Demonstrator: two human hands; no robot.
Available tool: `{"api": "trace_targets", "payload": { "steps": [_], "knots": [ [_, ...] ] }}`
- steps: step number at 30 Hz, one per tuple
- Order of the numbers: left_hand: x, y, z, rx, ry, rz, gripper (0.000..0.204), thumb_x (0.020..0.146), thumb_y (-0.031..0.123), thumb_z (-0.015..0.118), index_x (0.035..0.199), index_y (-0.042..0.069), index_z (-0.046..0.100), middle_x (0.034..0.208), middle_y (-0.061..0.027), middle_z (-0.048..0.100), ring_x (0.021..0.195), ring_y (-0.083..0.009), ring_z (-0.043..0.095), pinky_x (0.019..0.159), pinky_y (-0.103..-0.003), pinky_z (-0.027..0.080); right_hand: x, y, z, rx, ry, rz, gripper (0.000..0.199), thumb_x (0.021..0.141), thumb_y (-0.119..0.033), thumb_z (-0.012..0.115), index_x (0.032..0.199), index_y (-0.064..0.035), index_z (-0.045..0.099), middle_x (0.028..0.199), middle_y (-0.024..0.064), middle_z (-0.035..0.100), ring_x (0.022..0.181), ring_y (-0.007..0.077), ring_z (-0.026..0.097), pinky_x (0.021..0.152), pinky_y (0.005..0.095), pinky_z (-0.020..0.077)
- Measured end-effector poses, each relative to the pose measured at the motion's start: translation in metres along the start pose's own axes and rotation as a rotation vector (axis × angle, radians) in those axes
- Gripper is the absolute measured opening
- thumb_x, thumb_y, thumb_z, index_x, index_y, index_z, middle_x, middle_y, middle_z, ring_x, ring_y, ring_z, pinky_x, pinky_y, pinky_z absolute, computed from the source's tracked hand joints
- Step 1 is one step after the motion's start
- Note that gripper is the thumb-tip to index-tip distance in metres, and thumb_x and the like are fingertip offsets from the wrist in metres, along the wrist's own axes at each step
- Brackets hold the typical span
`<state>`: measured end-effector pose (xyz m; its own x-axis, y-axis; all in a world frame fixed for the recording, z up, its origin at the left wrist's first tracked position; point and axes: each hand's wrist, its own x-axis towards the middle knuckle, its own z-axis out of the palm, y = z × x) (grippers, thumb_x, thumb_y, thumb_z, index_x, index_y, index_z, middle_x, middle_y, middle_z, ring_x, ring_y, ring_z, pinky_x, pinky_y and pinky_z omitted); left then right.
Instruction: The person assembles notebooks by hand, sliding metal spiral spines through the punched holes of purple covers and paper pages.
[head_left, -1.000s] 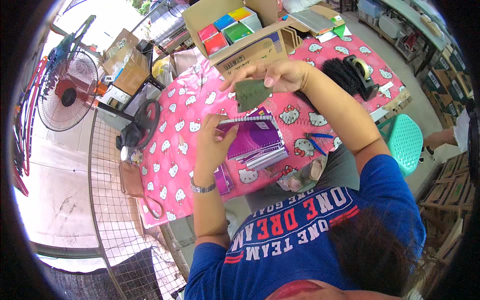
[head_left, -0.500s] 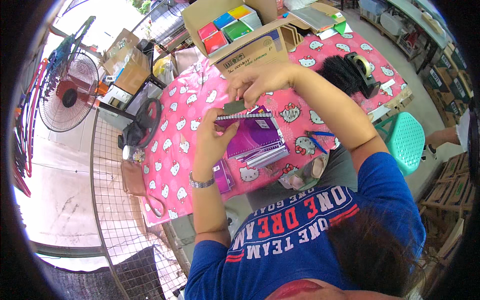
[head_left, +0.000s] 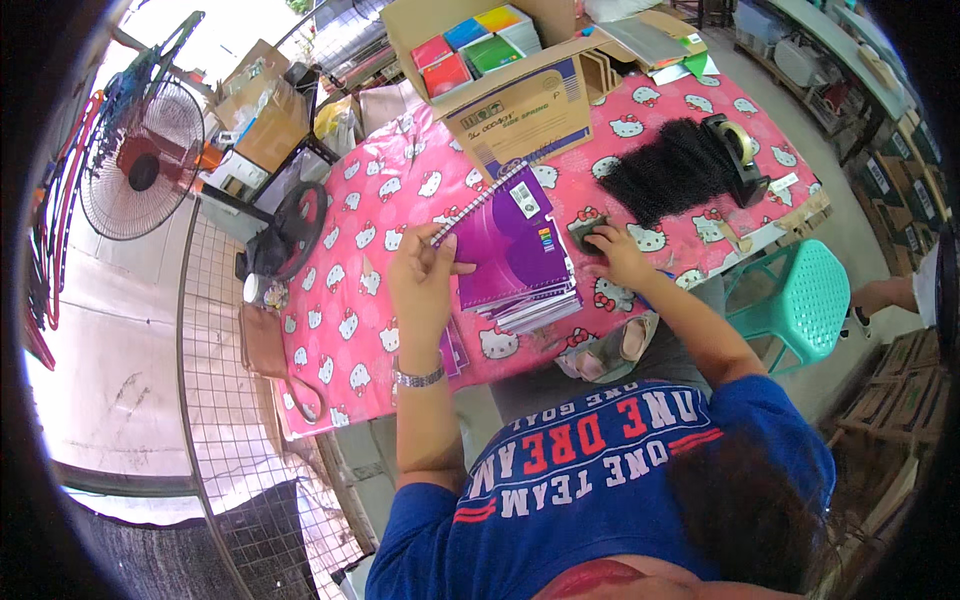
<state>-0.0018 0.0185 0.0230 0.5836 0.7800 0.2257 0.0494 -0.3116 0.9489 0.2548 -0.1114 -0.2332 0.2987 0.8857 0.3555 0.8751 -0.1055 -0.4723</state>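
I see my left hand (head_left: 425, 285) spread flat, fingers wide, pressing on the left edge of the top purple notebook (head_left: 515, 240), right by its spiral binding. The notebook sits on a small stack of notebooks (head_left: 535, 305) in the middle of the frame, on the surface (head_left: 350, 300) with its pink cartoon-cat cloth. My right hand (head_left: 610, 255) is closed down over a small dark green pad (head_left: 585, 232), just right of the stack and touching the cloth; the fingers curl around it, so only its upper left corner shows.

To do this well, I judge that the left hand should keep its flat pressure near the binding so the top cover does not slide off the stack beneath, which is already fanned out at its lower right corner. The right hand should lift the pad with a firm pinch, not drag it across the cloth, which could catch and wrinkle.

Above the stack, an open cardboard box (head_left: 520, 110) holds coloured packs. To the right lie a black curly bundle (head_left: 670, 175) and a tape dispenser (head_left: 738, 150). A teal plastic stool (head_left: 800, 300) stands at the right of the frame, and a fan (head_left: 140, 160) at the upper left.
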Motion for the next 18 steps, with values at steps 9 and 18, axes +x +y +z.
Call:
{"api": "trace_targets", "payload": {
  "steps": [9, 18],
  "knots": [
    [-0.01, -0.005, 0.015, 0.09, 0.217, 0.074, 0.017, 0.094, 0.009, 0.062, 0.104, -0.004, 0.061, 0.083, -0.0063, 0.063, 0.067, -0.0122, 0.064, 0.06, -0.025, 0.057, -0.084, -0.032, -0.056, 0.125, 0.025, 0.42, 0.057, 0.075, -0.018, 0.072, 0.126, -0.0035, 0.055, 0.119, 0.0161, 0.058, 0.117, 0.0338, 0.052, 0.1, 0.0458, 0.0397],
    [-0.014, -0.022, 0.015, -0.002, 0.219, 0.081, 0.016, 0.088, 0.001, 0.066, 0.103, -0.002, 0.064, 0.09, -0.0067, 0.064, 0.075, -0.0115, 0.064, 0.062, -0.024, 0.056, 0.042, -0.215, -0.161, 0.28, 0.29, -0.377, 0.056, 0.072, -0.023, 0.076, 0.122, -0.0064, 0.059, 0.121, 0.0107, 0.06, 0.11, 0.03, 0.053, 0.095, 0.043, 0.041]
  ]
}}
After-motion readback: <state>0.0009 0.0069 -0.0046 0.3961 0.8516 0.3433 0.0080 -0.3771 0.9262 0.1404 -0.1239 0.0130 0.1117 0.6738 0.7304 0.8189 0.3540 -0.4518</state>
